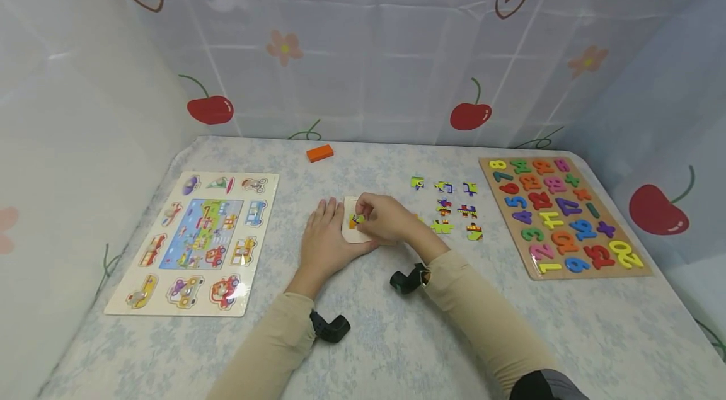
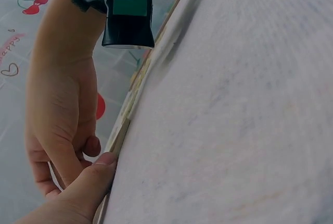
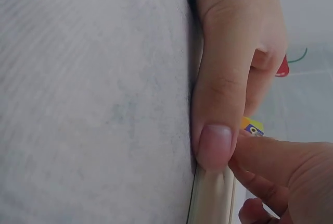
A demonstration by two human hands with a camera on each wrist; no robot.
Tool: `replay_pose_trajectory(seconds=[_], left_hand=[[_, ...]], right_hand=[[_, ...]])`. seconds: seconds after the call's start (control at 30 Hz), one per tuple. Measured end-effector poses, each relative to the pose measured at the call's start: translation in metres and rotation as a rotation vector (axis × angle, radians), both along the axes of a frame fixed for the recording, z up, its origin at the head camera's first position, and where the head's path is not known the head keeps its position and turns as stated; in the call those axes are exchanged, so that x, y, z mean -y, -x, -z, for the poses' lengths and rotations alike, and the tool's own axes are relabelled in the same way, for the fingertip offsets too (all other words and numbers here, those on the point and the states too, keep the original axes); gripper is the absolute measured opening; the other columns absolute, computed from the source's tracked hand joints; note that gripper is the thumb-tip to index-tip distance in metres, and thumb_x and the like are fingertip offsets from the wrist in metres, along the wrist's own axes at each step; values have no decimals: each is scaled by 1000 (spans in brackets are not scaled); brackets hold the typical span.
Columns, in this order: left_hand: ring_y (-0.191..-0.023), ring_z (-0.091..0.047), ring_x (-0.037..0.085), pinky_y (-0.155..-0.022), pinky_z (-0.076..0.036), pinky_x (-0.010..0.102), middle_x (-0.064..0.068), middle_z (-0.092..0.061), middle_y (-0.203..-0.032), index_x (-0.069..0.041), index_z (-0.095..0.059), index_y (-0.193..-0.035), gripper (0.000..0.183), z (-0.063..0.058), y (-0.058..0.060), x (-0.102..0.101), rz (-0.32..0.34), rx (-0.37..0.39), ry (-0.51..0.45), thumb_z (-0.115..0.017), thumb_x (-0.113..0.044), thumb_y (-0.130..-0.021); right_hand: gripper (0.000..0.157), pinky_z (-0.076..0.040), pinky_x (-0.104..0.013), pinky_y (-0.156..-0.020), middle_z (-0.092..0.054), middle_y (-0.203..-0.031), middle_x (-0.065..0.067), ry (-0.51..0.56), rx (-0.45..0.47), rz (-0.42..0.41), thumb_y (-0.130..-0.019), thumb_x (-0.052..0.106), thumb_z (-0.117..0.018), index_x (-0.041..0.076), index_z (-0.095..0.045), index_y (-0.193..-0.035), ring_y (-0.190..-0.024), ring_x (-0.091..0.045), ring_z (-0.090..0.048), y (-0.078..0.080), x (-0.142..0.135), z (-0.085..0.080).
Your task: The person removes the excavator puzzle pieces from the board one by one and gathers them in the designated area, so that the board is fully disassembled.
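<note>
A small pale wooden puzzle board (image 1: 353, 235) lies on the table between the hands, its edge (image 3: 212, 198) close up in the right wrist view. My left hand (image 1: 328, 241) rests along the board's left side with straight fingers, and its thumb (image 2: 91, 185) presses the near edge. Over the board, my right hand (image 1: 386, 217) has curled fingers and pinches a small jigsaw piece. Yellow and blue show on a piece (image 3: 253, 126) beside its fingertips. The right hand covers much of the board.
Several loose jigsaw pieces (image 1: 444, 188) lie right of the board. A number puzzle board (image 1: 529, 269) is at the far right, a vehicle picture puzzle (image 1: 218, 308) at the left. An orange block (image 1: 320, 153) sits near the back edge, before a patterned curtain (image 1: 363, 72).
</note>
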State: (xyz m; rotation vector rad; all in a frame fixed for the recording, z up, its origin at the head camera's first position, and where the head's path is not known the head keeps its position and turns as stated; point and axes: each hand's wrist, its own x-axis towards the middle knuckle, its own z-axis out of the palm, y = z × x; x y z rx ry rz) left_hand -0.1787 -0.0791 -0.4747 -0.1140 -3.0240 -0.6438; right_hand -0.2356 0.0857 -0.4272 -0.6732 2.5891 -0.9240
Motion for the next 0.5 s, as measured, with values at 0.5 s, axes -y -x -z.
replay_pose_trajectory(seconds=[0.5], left_hand=[[-156,-12,28,-127,-14,46,11,-23,-165,-9,-28,-157,123,0,0,-1,-7,11,0,-59,-88,-68]], right_hand=[[19,-50,-30,-64,-66,-104,-7,29,-59,257,-94,22,-70,17,-63,-111,-81,-22,-60,13,-64,-8]])
